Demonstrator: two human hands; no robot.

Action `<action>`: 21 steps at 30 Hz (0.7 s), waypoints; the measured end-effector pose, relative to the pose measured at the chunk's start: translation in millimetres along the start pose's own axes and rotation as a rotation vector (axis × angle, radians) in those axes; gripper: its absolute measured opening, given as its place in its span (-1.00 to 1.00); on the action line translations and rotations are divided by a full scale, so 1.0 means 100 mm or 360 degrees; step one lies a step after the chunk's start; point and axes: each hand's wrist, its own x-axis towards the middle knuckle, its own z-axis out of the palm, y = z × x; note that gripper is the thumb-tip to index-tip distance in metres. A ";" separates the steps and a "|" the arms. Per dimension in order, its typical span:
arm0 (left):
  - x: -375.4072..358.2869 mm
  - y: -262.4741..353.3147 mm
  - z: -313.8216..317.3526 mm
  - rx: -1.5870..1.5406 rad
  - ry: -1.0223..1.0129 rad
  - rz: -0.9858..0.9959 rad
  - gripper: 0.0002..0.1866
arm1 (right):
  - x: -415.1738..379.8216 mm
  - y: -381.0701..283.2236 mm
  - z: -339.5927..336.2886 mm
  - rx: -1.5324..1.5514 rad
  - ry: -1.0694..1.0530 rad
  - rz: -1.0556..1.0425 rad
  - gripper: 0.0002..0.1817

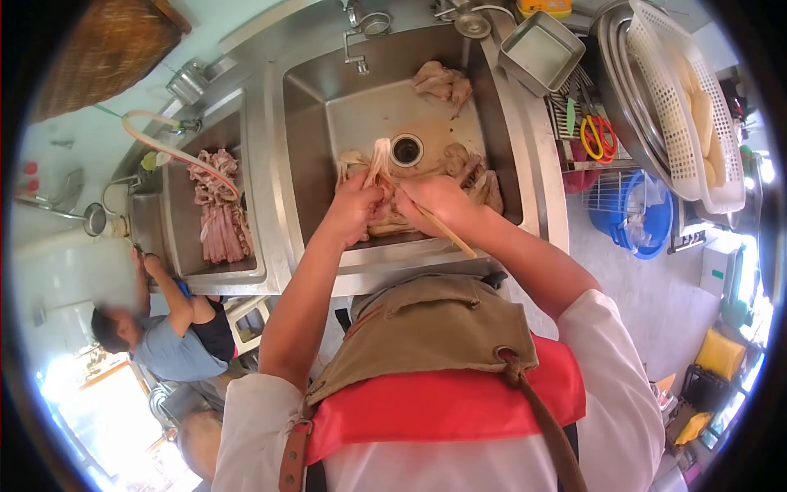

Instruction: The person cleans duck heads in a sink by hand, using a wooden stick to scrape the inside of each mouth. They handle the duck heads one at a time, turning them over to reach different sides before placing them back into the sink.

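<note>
Over the near part of a large steel sink (344,102), my left hand (358,211) is closed around a pale piece of meat (380,160), its narrow end pointing up. My right hand (438,201) is closed on a thin wooden stick (448,232), which slants down to the right; its other end, by the meat, is hidden. Under and beside my hands lie more pale pieces (485,190). Behind them is the round drain (407,150), with another group of pieces (443,84) at the sink's far right.
A second sink (175,234) on the left holds long pinkish strips (220,205) and a hose. Another person (176,332) stands at the far left. To the right are a square metal tin (542,53), scissors (598,138), a white basket (684,115) and a blue bucket (631,215).
</note>
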 end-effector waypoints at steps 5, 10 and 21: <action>0.10 -0.12 -0.14 0.0090 0.0043 0.0088 -0.82 | 0.07 -0.12 -0.09 0.0132 0.0030 -0.0136 -0.85; 0.05 -0.07 0.01 0.0120 0.0080 -0.0006 -0.79 | 0.09 0.07 0.03 0.0067 0.0113 0.0005 -0.79; 0.03 -0.05 -0.17 -0.0053 0.0146 0.0137 -0.74 | -0.02 -0.23 -0.11 0.0095 0.0030 -0.0114 -0.84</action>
